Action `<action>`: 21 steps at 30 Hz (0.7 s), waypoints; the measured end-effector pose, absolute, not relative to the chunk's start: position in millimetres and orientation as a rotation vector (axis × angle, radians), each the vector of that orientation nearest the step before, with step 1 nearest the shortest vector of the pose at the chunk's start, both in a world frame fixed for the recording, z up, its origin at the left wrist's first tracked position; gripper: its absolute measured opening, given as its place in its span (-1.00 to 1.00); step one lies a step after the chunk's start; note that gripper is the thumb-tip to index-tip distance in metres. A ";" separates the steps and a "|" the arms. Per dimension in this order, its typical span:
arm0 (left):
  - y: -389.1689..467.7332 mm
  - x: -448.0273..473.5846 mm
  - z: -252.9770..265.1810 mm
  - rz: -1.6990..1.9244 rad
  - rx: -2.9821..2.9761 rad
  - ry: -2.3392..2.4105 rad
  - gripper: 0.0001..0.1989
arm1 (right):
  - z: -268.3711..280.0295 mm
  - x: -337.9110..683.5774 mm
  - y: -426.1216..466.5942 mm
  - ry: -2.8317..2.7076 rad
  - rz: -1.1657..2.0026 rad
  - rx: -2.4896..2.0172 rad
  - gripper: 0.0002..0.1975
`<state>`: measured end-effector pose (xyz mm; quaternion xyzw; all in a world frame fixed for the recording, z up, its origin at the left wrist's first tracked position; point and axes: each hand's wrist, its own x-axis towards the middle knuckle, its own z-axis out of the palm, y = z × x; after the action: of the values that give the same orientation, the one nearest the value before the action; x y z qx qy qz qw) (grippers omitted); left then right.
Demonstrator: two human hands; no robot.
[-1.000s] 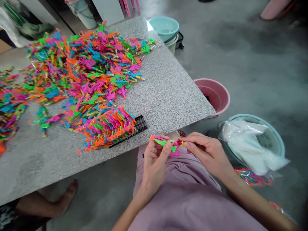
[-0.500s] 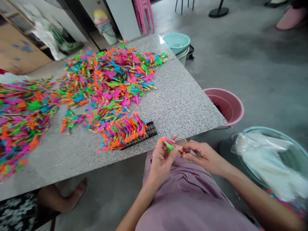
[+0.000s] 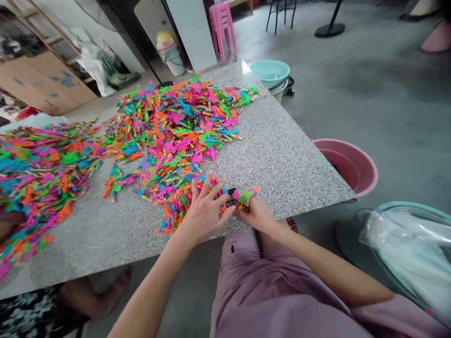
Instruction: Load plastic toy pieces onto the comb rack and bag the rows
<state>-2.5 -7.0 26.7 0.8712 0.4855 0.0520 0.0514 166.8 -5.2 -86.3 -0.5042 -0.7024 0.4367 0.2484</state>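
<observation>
My left hand (image 3: 207, 209) lies with its fingers spread over a packed row of small bright plastic toy pieces (image 3: 175, 206) at the table's near edge. The row stands in a black rack (image 3: 231, 197), mostly hidden by the hand and the pieces; only its right end shows. Close by on the right, my right hand (image 3: 260, 217) is closed on a few green and pink plastic toy pieces (image 3: 247, 195), held at the rack's open end. The exact kind of these pieces is too small to make out.
Large heaps of similar pieces (image 3: 179, 115) cover the speckled grey table (image 3: 278, 155). A co-worker's hand (image 3: 12, 225) is at the left heap, and a bare foot (image 3: 121, 280) shows below. Right of the table stand a pink tub (image 3: 366, 164), turquoise basin (image 3: 271, 71) and plastic-bag-topped basket (image 3: 405, 205).
Both hands have moved from above my lap to the rack. My left hand has let go of the pieces and spread over the row; my right hand now holds them beside the rack.
</observation>
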 end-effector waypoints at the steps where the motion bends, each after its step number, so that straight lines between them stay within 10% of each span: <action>1: -8.0 -1.6 24.9 0.174 2.649 1.486 -0.77 | -88.0 162.9 -5.6 -1.969 1.130 -1.404 -0.88; 21: -11.6 -5.1 26.6 0.232 2.561 1.458 -0.53 | -69.5 136.6 2.2 -2.399 0.944 -1.451 -0.73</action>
<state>-5.1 -11.6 26.6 0.8627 0.4909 0.0783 0.0925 136.6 2.2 -69.5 -0.4885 -0.8074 0.3179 0.0914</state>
